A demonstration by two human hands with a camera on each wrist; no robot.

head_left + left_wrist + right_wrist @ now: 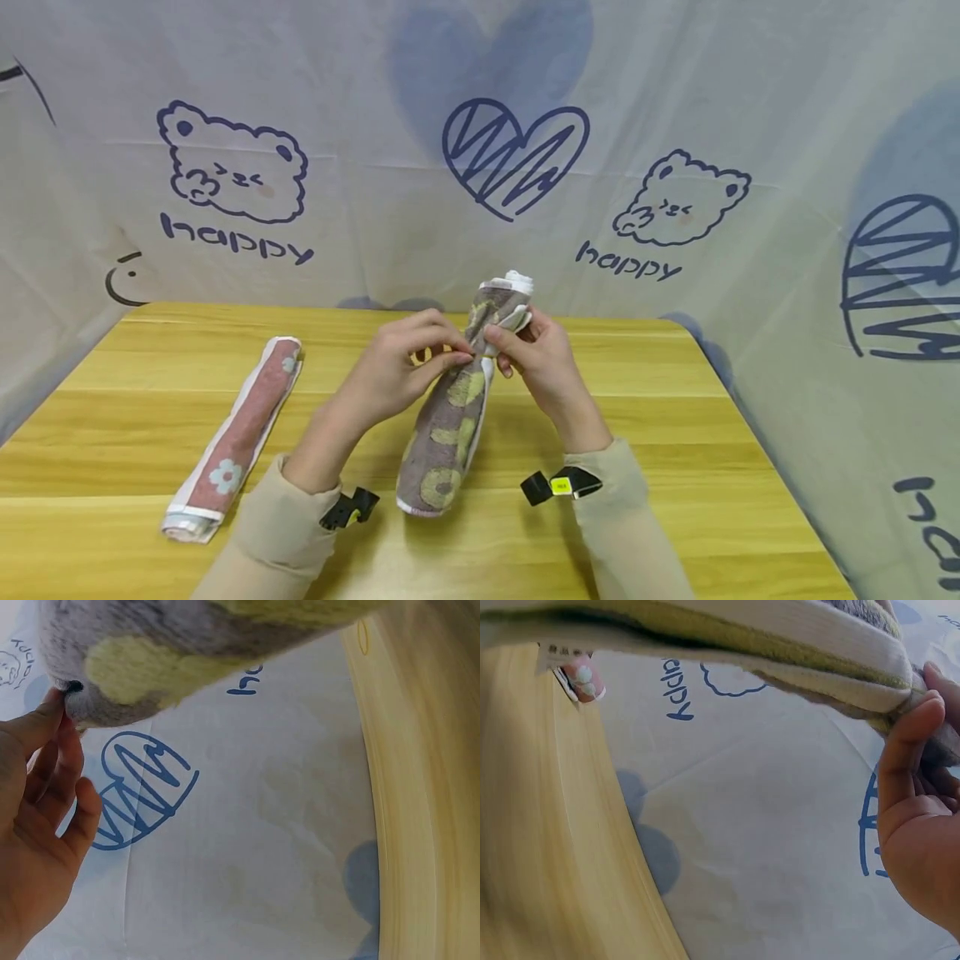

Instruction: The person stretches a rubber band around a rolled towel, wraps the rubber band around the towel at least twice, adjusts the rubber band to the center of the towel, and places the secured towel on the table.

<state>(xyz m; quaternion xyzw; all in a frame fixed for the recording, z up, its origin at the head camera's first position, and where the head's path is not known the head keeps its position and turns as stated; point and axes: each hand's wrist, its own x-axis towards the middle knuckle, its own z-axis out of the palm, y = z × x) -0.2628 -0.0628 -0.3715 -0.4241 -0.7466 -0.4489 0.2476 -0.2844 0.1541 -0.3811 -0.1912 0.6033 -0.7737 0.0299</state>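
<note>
A rolled towel (450,417), greyish brown with yellow patterns and white edges, is held slanting above the table. My left hand (401,362) pinches its left side near the narrowed upper part. From the right, my right hand (547,362) grips the same part, thumb on the front. At this waist a thin yellowish line shows, perhaps a band; the fingers partly hide it. In the left wrist view the left hand's (45,795) thumb and fingertip meet at a small dark spot on the towel. The right wrist view shows the right hand (922,817) holding the layered white edge.
A second rolled towel (243,442), pink with white flowers and white borders, lies on the left of the wooden table (675,500). Behind the table hangs a pale curtain (360,200) printed with bears and hearts. Dark cameras are strapped to both wrists.
</note>
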